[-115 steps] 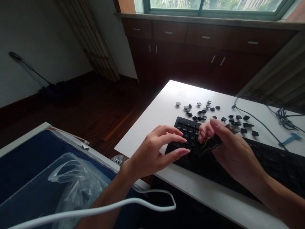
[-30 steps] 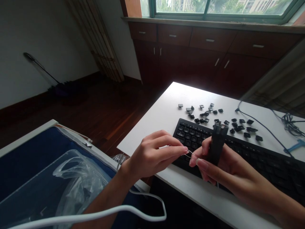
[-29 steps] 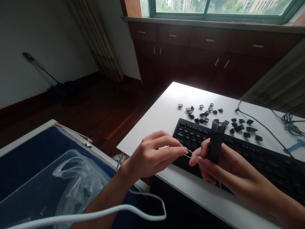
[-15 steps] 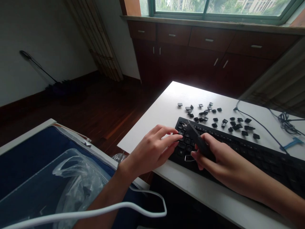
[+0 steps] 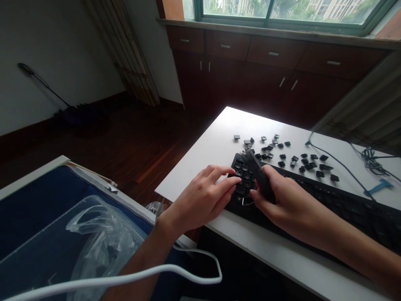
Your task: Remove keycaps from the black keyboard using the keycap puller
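A black keyboard lies along the near edge of a white table. My right hand is closed around a long black keycap, tilted over the keyboard's left end. A thin wire clip shows just below that keycap. My left hand rests at the keyboard's left end, with its fingers bent and the fingertips on the keys beside the long keycap. Several loose black keycaps lie scattered on the table behind the keyboard.
A dark cable and a blue plastic tool lie at the table's right. A blue bag with clear plastic sits at lower left, crossed by a white cord. Dark wooden cabinets stand under the window.
Both hands have come down from in front of me to the keyboard's left end. The long keycap has tipped from upright to slanted over the keys. My left fingers no longer pinch the wire.
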Motion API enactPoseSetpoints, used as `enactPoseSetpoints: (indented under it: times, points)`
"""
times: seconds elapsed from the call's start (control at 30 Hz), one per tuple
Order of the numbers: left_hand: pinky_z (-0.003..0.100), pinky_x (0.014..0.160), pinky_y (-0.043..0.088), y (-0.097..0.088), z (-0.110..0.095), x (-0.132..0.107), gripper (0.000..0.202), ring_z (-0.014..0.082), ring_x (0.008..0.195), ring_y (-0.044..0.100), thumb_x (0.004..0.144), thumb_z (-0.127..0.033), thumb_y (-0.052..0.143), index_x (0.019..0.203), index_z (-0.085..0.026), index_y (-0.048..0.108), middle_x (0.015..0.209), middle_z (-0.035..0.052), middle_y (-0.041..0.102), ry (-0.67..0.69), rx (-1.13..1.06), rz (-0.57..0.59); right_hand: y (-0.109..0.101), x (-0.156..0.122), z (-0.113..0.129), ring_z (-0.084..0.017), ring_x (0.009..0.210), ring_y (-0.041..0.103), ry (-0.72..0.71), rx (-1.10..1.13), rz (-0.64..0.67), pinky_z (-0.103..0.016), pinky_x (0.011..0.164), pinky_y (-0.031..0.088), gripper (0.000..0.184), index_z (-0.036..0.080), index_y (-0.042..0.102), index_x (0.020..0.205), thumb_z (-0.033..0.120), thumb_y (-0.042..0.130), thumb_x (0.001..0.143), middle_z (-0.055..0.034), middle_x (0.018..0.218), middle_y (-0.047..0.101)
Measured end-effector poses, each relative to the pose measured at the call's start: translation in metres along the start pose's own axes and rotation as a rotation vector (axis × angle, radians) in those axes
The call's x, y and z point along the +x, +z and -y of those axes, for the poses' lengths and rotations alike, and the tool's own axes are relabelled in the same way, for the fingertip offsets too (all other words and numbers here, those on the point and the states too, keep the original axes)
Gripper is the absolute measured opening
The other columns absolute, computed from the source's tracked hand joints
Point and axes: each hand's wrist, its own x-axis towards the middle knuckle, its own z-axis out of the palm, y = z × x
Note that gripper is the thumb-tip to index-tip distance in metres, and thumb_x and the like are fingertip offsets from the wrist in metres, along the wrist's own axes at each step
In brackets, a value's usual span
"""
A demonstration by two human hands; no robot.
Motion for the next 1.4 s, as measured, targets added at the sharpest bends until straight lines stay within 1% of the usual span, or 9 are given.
enactPoseSetpoints:
  times: [0.3,0.4,0.6,0.7,0.87,1.0,1.13,1.3,1.4]
  points:
    - [0.047,0.104,0.049,-0.001,-0.002,-0.002,0.029,0.0273,0.120,0.052,0.102,-0.023,0.046,0.126,-0.017,0.062,0.130,0.0130,0.057,-0.016,0.055,0.015,0.006,-0.001,0.019,-0.016,0.049,0.054,-0.057,-0.306,-0.048,-0.027,0.047,0.033,0.016,0.026,0.037,0.093,0.018,0.050,0.088,0.0047,0.059,0.058]
    - [0.047,0.102,0.050,-0.001,-0.001,-0.002,0.028,0.0279,0.118,0.052,0.102,-0.024,0.046,0.124,-0.017,0.062,0.127,0.0132,0.058,-0.018,0.059,0.028,0.005,0.001,0.025,-0.016,0.049,0.054,-0.059,-0.366,-0.019,-0.027,0.047,0.032,0.017,0.026,0.036,0.091,0.017,0.050,0.087,0.0037,0.061,0.059]
    - [0.047,0.102,0.050,0.001,0.002,-0.005,0.031,0.0271,0.120,0.051,0.102,-0.022,0.046,0.130,-0.017,0.057,0.132,0.0137,0.055,0.011,0.031,0.006,-0.005,0.018,0.033,-0.017,0.056,0.058,0.022,-0.258,0.104,-0.026,0.046,0.039,0.012,0.025,0.042,0.086,0.019,0.052,0.085,0.0004,0.070,0.064]
    - [0.046,0.103,0.049,0.001,0.002,-0.006,0.031,0.0265,0.122,0.051,0.101,-0.021,0.046,0.130,-0.017,0.057,0.133,0.0133,0.055,0.016,0.024,0.003,0.000,0.015,0.028,-0.016,0.054,0.058,-0.010,-0.232,0.071,-0.025,0.046,0.038,0.012,0.026,0.043,0.087,0.017,0.052,0.086,0.0021,0.068,0.063]
    - [0.045,0.107,0.048,-0.002,0.000,-0.005,0.029,0.0271,0.128,0.050,0.102,-0.020,0.045,0.127,-0.017,0.060,0.138,0.0128,0.055,0.011,0.042,0.018,0.012,-0.005,0.008,-0.013,0.043,0.048,-0.174,-0.170,-0.067,-0.025,0.043,0.030,0.013,0.026,0.041,0.098,0.018,0.049,0.092,0.0081,0.056,0.053]
    - [0.048,0.116,0.042,-0.004,-0.003,-0.004,0.033,0.0286,0.135,0.048,0.100,-0.019,0.045,0.130,-0.015,0.059,0.139,0.0133,0.056,0.091,0.020,0.075,0.011,-0.003,0.003,-0.016,0.054,0.058,-0.285,-0.140,-0.070,-0.027,0.051,0.037,0.014,0.025,0.043,0.104,0.019,0.048,0.093,0.0028,0.070,0.064]
    - [0.048,0.124,0.034,-0.002,-0.010,-0.004,0.040,0.0287,0.144,0.041,0.100,-0.023,0.047,0.137,-0.011,0.054,0.150,0.0145,0.049,0.139,-0.034,0.117,0.009,0.001,0.001,-0.019,0.060,0.064,-0.240,-0.063,-0.045,-0.026,0.052,0.040,0.009,0.025,0.046,0.099,0.019,0.049,0.093,-0.0001,0.074,0.067]
    - [0.041,0.121,0.041,0.001,-0.011,-0.007,0.036,0.0263,0.144,0.043,0.100,-0.026,0.053,0.133,-0.012,0.059,0.143,0.0148,0.057,0.069,-0.107,0.063,0.016,-0.010,-0.008,-0.017,0.053,0.058,-0.304,-0.107,-0.116,-0.027,0.052,0.037,0.015,0.024,0.044,0.104,0.015,0.047,0.092,0.0017,0.070,0.064]
    - [0.039,0.119,0.043,0.003,-0.008,-0.009,0.034,0.0245,0.140,0.048,0.098,-0.025,0.057,0.130,-0.015,0.063,0.141,0.0124,0.059,0.060,-0.170,0.019,0.015,-0.007,-0.005,-0.017,0.056,0.059,-0.225,-0.079,-0.066,-0.026,0.051,0.037,0.011,0.025,0.045,0.096,0.015,0.048,0.091,0.0018,0.070,0.064]
